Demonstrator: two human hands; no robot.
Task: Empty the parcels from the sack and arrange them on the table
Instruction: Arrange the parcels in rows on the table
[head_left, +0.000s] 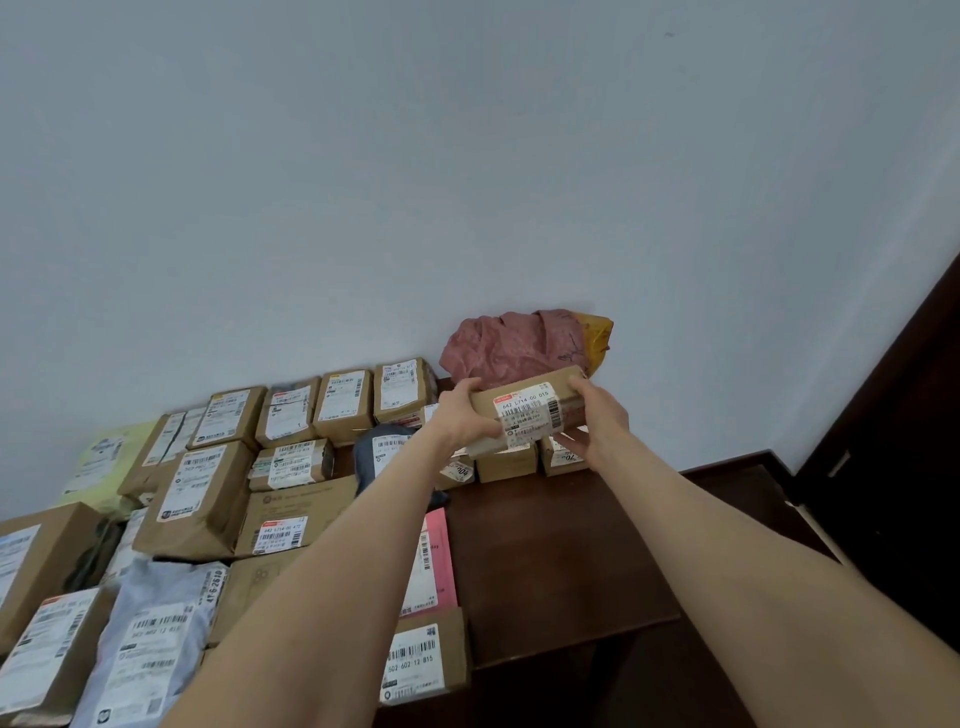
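Clamped by left hand and right hand at its short ends above the table's far edge: stiff cardboard parcel, seemingly light; best gripped there

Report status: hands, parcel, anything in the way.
Left hand and right hand both grip the long brown cardboard parcel. Parcel over small cardboard boxes by the wall, contact unclear. Crumpled pink bag close behind.
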